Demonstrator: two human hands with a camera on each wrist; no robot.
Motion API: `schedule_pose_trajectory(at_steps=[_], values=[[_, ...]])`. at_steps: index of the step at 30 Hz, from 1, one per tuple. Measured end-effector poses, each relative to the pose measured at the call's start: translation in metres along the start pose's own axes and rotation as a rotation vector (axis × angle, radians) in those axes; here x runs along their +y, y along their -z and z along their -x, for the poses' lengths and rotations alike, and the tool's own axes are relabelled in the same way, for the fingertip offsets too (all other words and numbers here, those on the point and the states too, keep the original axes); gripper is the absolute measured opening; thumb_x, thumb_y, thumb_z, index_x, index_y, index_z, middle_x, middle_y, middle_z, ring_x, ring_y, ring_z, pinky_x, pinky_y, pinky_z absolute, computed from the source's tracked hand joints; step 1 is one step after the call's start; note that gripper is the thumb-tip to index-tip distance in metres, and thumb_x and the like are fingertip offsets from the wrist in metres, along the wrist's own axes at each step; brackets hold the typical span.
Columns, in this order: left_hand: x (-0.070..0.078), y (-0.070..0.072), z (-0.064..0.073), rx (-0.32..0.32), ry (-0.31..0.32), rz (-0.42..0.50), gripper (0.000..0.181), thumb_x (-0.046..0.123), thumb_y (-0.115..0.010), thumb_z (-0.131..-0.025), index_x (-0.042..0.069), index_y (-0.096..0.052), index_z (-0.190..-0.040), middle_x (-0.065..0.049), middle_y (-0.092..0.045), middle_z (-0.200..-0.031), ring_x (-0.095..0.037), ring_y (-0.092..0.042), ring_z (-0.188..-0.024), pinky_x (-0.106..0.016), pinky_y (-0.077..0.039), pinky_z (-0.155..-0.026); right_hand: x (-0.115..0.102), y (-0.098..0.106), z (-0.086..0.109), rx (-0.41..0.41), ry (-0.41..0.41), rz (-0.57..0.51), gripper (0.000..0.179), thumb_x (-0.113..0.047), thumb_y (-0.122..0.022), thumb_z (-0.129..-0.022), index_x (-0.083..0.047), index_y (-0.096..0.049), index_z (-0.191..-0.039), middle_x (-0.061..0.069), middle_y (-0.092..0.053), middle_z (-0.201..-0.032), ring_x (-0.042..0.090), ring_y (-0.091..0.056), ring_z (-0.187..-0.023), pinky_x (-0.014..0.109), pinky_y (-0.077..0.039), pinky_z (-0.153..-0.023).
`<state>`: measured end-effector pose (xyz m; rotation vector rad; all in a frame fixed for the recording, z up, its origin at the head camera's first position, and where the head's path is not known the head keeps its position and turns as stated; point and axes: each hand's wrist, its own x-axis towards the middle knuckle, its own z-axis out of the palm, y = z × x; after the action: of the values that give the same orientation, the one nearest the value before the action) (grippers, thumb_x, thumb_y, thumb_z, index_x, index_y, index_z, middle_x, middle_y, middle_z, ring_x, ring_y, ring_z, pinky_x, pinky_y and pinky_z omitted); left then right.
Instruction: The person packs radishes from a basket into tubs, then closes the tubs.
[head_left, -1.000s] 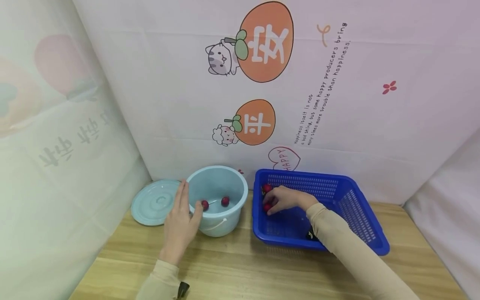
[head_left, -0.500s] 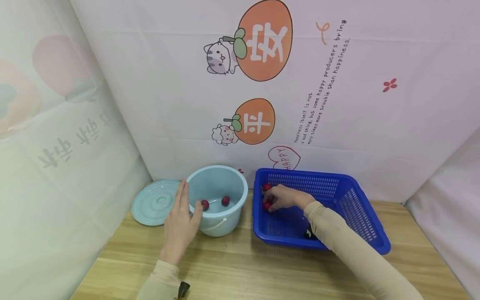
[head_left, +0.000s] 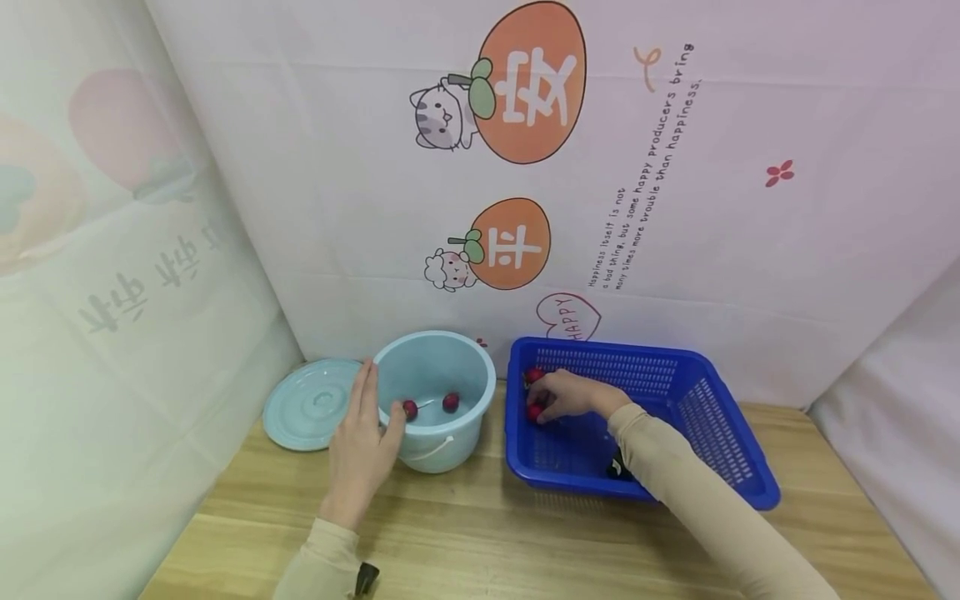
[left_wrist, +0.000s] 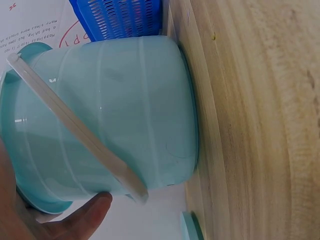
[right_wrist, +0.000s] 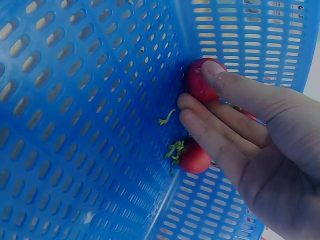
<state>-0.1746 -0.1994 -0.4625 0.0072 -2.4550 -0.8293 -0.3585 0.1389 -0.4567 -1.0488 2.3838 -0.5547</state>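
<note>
My left hand (head_left: 363, 442) lies along the left side of a light-blue bucket (head_left: 442, 454), fingers straight, thumb at the rim. From the left wrist, the thumb (left_wrist: 95, 212) touches the bucket's outer wall, beside its pale handle (left_wrist: 75, 125). Two red radishes (head_left: 450, 402) lie on the bucket's floor. Inside the blue basket (head_left: 570, 479), at its left end, my right hand (head_left: 568, 393) pinches a red radish (right_wrist: 197, 85), the thumb pressed on its skin. A second radish (right_wrist: 194, 157) with green leaf stubs lies in the basket beneath the fingers.
A round light-blue lid (head_left: 311, 404) lies on the wooden table (head_left: 465, 542) left of the bucket. A printed white cloth (head_left: 360, 233) hangs behind, close to the bucket and basket. A scrap of green stem (right_wrist: 167, 117) sits on the basket floor.
The right hand's thumb and fingertips have drawn slightly closer in around the radish in the basket. My left hand and the bucket stay where they were.
</note>
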Motion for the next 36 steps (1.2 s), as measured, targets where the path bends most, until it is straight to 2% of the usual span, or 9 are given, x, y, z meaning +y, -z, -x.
schedule_pose_trajectory(at_steps=[4,7,12,16,18,22,25,30,36], values=[[0.001,0.001,0.0,0.003,0.0,0.0,0.07,0.034,-0.052,-0.107,0.003,-0.031,-0.165,-0.008,-0.03,-0.172,-0.015,-0.045,-0.052,-0.033,-0.039,-0.045,0.0,0.003,0.002,0.015,0.013,-0.007,0.028,-0.014,-0.081,-0.094,-0.008,-0.075,-0.121,0.002,-0.075,-0.111,0.013,-0.07,-0.098,0.033,-0.06,-0.086],[0.001,0.001,0.001,-0.003,-0.001,0.006,0.07,0.035,-0.051,-0.107,0.003,-0.03,-0.166,-0.008,-0.028,-0.173,-0.016,-0.047,-0.055,-0.033,-0.04,-0.047,0.0,0.01,0.007,0.042,0.037,-0.069,0.028,-0.016,-0.079,-0.096,-0.007,-0.075,-0.122,0.002,-0.076,-0.112,0.015,-0.071,-0.1,0.035,-0.06,-0.088],[0.001,0.0,0.004,-0.008,0.006,0.009,0.07,0.033,-0.052,-0.107,0.003,-0.029,-0.166,-0.008,-0.028,-0.173,-0.018,-0.051,-0.058,-0.033,-0.041,-0.048,0.002,0.032,0.025,0.13,0.047,-0.318,0.033,-0.024,-0.076,-0.099,-0.011,-0.073,-0.129,0.004,-0.076,-0.121,0.023,-0.071,-0.113,0.049,-0.057,-0.098],[0.001,-0.001,0.004,0.004,-0.002,0.006,0.07,0.033,-0.054,-0.107,0.003,-0.031,-0.166,-0.009,-0.029,-0.173,-0.021,-0.055,-0.062,-0.033,-0.042,-0.049,0.008,0.051,0.048,0.262,0.071,-0.539,0.036,-0.023,-0.075,-0.1,-0.011,-0.07,-0.134,0.009,-0.073,-0.128,0.029,-0.07,-0.118,0.058,-0.052,-0.104],[0.001,0.0,0.003,0.003,-0.006,0.005,0.07,0.033,-0.053,-0.107,0.003,-0.03,-0.166,-0.009,-0.029,-0.173,-0.022,-0.055,-0.063,-0.033,-0.043,-0.05,0.01,0.059,0.06,0.33,0.121,-0.66,0.036,-0.018,-0.072,-0.101,-0.007,-0.069,-0.135,0.011,-0.073,-0.129,0.033,-0.07,-0.119,0.058,-0.051,-0.105],[0.001,0.001,0.003,-0.006,-0.006,0.002,0.07,0.034,-0.052,-0.107,0.003,-0.03,-0.166,-0.009,-0.028,-0.173,-0.02,-0.051,-0.059,-0.033,-0.041,-0.049,0.016,0.07,0.083,0.438,0.345,-0.901,0.031,0.001,-0.06,-0.104,-0.003,-0.07,-0.134,0.01,-0.074,-0.127,0.03,-0.072,-0.117,0.045,-0.055,-0.102],[0.001,0.001,0.004,-0.01,-0.006,-0.002,0.07,0.034,-0.052,-0.108,0.002,-0.03,-0.166,-0.009,-0.028,-0.173,-0.018,-0.047,-0.056,-0.032,-0.04,-0.048,0.019,0.073,0.096,0.481,0.489,-1.015,0.036,0.01,-0.052,-0.104,-0.005,-0.072,-0.131,0.008,-0.075,-0.125,0.024,-0.073,-0.114,0.037,-0.056,-0.1],[0.001,0.0,0.006,-0.001,-0.003,-0.004,0.069,0.033,-0.052,-0.107,0.003,-0.03,-0.166,-0.008,-0.028,-0.173,-0.014,-0.04,-0.051,-0.031,-0.036,-0.045,0.017,0.074,0.104,0.484,0.527,-1.058,0.037,0.011,-0.05,-0.104,-0.003,-0.072,-0.13,0.01,-0.075,-0.125,0.025,-0.073,-0.113,0.039,-0.055,-0.102],[0.002,0.001,0.006,0.001,0.001,-0.007,0.069,0.033,-0.052,-0.107,0.004,-0.03,-0.166,-0.006,-0.028,-0.173,-0.012,-0.038,-0.049,-0.031,-0.036,-0.045,0.016,0.074,0.103,0.448,0.483,-1.013,0.038,0.013,-0.051,-0.103,-0.002,-0.071,-0.131,0.011,-0.074,-0.126,0.026,-0.073,-0.115,0.039,-0.056,-0.1]])
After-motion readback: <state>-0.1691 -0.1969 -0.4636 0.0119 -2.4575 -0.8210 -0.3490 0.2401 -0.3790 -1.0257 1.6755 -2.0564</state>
